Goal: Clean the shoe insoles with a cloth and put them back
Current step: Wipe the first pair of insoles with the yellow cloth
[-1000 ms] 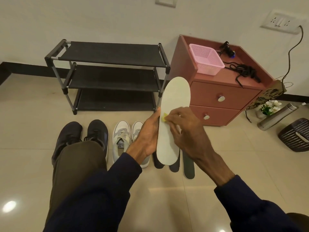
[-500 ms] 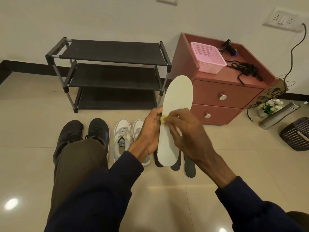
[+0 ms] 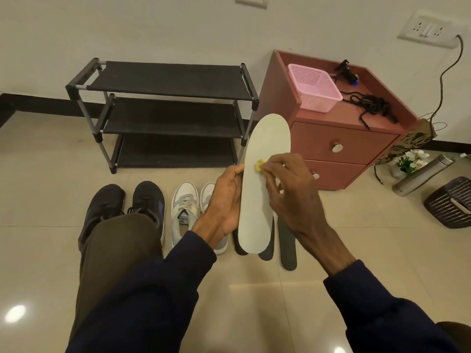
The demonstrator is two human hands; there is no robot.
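Cream foam, by its look: the pale insole [image 3: 267,138] is held upright in mid-air, toe end up, in front of the shoe rack [image 3: 168,110] and the red-brown cabinet [image 3: 341,146].

Head view. The insole is gripped at its left edge by the left hand [image 3: 225,200], with the thumb laid on the front rim and the other fingers curled behind it, out of sight. A small yellow cloth [image 3: 258,165] is pinched under the bunched fingertips of the right hand [image 3: 293,189] and pressed against the insole face, close to the left edge and somewhat above mid-length. Only a scrap of the cloth is exposed. Dark insoles [image 3: 286,248] are laid on the floor [image 3: 51,174] directly below, partly hidden by the held one. White sneakers [image 3: 184,212] and black shoes [image 3: 147,200] are stood to their left, toes toward the rack.

Risks, as judged. The insole is supported along one edge only, so under firm wiping pressure it could be flexed or twisted out of the grip and dropped onto the insoles below. The cloth is bunched small, so patches could be missed, the toe end above all. At refitting, insoles could be mismatched to shoes, or folded at the toe if pushed in hastily.

Against the frame one second back: both grips are unchanged, and the cloth is found slightly nearer the toe end. Items on the floor are unmoved.
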